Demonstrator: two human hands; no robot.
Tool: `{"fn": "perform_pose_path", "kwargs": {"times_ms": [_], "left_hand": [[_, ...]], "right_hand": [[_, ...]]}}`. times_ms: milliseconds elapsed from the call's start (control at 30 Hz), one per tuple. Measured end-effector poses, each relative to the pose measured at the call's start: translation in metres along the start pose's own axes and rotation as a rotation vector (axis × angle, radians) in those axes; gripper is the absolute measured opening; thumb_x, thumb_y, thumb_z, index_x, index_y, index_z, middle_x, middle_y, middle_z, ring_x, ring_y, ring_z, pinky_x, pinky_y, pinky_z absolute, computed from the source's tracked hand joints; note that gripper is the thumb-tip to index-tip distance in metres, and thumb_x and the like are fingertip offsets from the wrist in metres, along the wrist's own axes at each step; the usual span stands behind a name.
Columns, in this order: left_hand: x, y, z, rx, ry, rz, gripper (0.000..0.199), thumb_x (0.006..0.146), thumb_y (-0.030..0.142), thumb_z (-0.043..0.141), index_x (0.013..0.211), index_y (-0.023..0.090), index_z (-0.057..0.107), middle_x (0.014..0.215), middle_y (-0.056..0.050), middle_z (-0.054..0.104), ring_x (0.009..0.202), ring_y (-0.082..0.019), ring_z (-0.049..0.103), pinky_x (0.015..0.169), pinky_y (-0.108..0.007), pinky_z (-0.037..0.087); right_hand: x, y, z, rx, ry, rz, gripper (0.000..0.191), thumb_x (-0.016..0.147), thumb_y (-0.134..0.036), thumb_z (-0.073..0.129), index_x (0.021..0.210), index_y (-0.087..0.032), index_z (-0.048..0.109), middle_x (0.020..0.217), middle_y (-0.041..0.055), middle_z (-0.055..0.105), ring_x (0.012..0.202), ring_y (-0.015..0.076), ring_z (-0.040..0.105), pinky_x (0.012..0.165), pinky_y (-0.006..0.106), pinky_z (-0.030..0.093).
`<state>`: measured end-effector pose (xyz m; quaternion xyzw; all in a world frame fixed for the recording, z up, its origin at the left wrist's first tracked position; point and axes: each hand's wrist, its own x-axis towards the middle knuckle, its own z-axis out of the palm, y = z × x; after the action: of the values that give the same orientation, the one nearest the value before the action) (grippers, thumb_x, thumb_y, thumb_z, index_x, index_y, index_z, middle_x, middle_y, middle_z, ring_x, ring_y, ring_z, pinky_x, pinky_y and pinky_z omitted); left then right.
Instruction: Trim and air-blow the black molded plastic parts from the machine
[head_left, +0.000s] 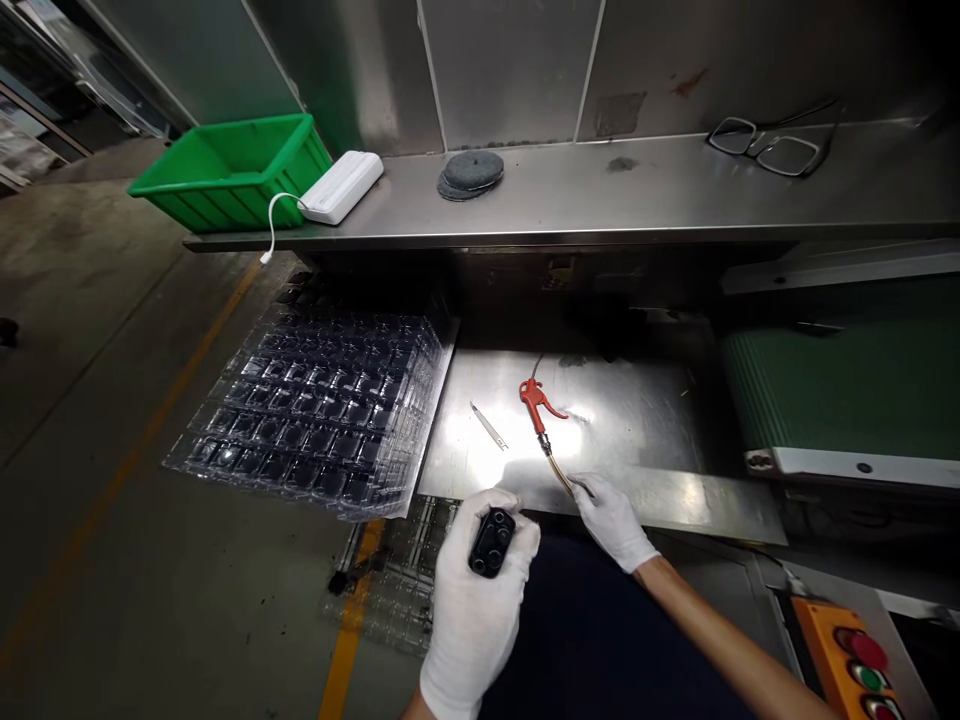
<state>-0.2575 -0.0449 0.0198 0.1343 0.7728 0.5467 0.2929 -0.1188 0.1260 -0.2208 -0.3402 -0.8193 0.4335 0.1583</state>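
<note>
A small black part with round openings is held upright in my gloved left hand, its fingers wrapped round the edges. My right hand, also in a white glove, touches the hose of a red air gun near the bench's front edge; its fingers are curled at the hose. The air gun lies on the metal bench. To its left rest thin tweezers. A tall stack of clear plastic trays with dark pieces in their pockets stands at the left of the bench.
On the steel shelf sit a green bin, a white power strip, dark round pads and glasses. At right are a green conveyor belt and an orange button box. More clear trays lie low, below the stack.
</note>
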Motion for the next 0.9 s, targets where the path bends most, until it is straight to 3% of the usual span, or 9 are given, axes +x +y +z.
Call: {"fn": "perform_pose_path", "kwargs": {"times_ms": [100, 267, 467, 633, 700, 767, 900], "left_hand": [[-0.001, -0.004, 0.000, 0.021, 0.016, 0.081, 0.016, 0.091, 0.029, 0.071, 0.107, 0.027, 0.067, 0.104, -0.001, 0.073, 0.093, -0.018, 0.071, 0.090, -0.033, 0.058], [-0.002, -0.007, 0.003, 0.151, 0.110, 0.333, 0.018, 0.092, 0.020, 0.069, 0.108, 0.028, 0.066, 0.106, 0.000, 0.071, 0.103, -0.018, 0.069, 0.100, -0.034, 0.055], [0.000, -0.015, 0.000, 0.323, 0.162, 0.572, 0.035, 0.092, 0.007, 0.065, 0.121, 0.026, 0.061, 0.112, -0.003, 0.068, 0.110, -0.018, 0.067, 0.104, -0.034, 0.056], [0.002, -0.020, -0.006, 0.412, 0.230, 0.688, 0.045, 0.088, -0.001, 0.063, 0.127, 0.021, 0.061, 0.119, -0.007, 0.068, 0.117, -0.019, 0.066, 0.109, -0.033, 0.055], [0.001, -0.019, -0.006, 0.391, 0.253, 0.672, 0.042, 0.089, 0.002, 0.064, 0.126, 0.022, 0.062, 0.120, -0.007, 0.069, 0.118, -0.020, 0.066, 0.110, -0.035, 0.054], [-0.001, -0.015, -0.006, 0.299, 0.240, 0.569, 0.036, 0.091, 0.009, 0.067, 0.122, 0.025, 0.064, 0.117, -0.004, 0.071, 0.114, -0.020, 0.069, 0.109, -0.037, 0.055], [-0.005, 0.000, -0.007, 0.005, 0.105, 0.155, 0.016, 0.094, 0.024, 0.070, 0.109, 0.026, 0.068, 0.110, -0.002, 0.075, 0.104, -0.019, 0.073, 0.099, -0.034, 0.059]], "right_hand": [[-0.001, -0.001, 0.000, 0.001, -0.001, -0.008, 0.034, 0.098, -0.038, 0.046, 0.107, -0.019, 0.073, 0.111, 0.0047, 0.073, 0.105, 0.0241, 0.070, 0.103, 0.048, 0.058], [-0.002, 0.000, 0.000, 0.002, -0.001, -0.018, 0.033, 0.098, -0.038, 0.047, 0.108, -0.020, 0.073, 0.111, 0.0051, 0.073, 0.106, 0.0246, 0.070, 0.103, 0.049, 0.058], [-0.004, 0.001, 0.000, 0.000, 0.000, -0.023, 0.034, 0.098, -0.039, 0.047, 0.107, -0.020, 0.073, 0.111, 0.0061, 0.073, 0.106, 0.0253, 0.070, 0.104, 0.050, 0.058], [-0.004, 0.000, -0.001, -0.008, -0.012, -0.014, 0.035, 0.097, -0.039, 0.046, 0.108, -0.020, 0.073, 0.112, 0.0054, 0.073, 0.106, 0.0251, 0.070, 0.103, 0.050, 0.058], [-0.003, 0.000, -0.001, -0.005, -0.012, -0.014, 0.036, 0.097, -0.039, 0.045, 0.108, -0.020, 0.073, 0.111, 0.0056, 0.073, 0.105, 0.0251, 0.070, 0.104, 0.050, 0.058], [-0.004, 0.000, -0.001, 0.001, -0.011, -0.012, 0.036, 0.097, -0.040, 0.046, 0.108, -0.020, 0.073, 0.111, 0.0057, 0.073, 0.106, 0.0251, 0.070, 0.104, 0.049, 0.058], [-0.005, -0.001, 0.000, 0.014, -0.013, 0.004, 0.035, 0.096, -0.041, 0.047, 0.107, -0.021, 0.074, 0.110, 0.0057, 0.073, 0.104, 0.0255, 0.070, 0.101, 0.049, 0.059]]}}
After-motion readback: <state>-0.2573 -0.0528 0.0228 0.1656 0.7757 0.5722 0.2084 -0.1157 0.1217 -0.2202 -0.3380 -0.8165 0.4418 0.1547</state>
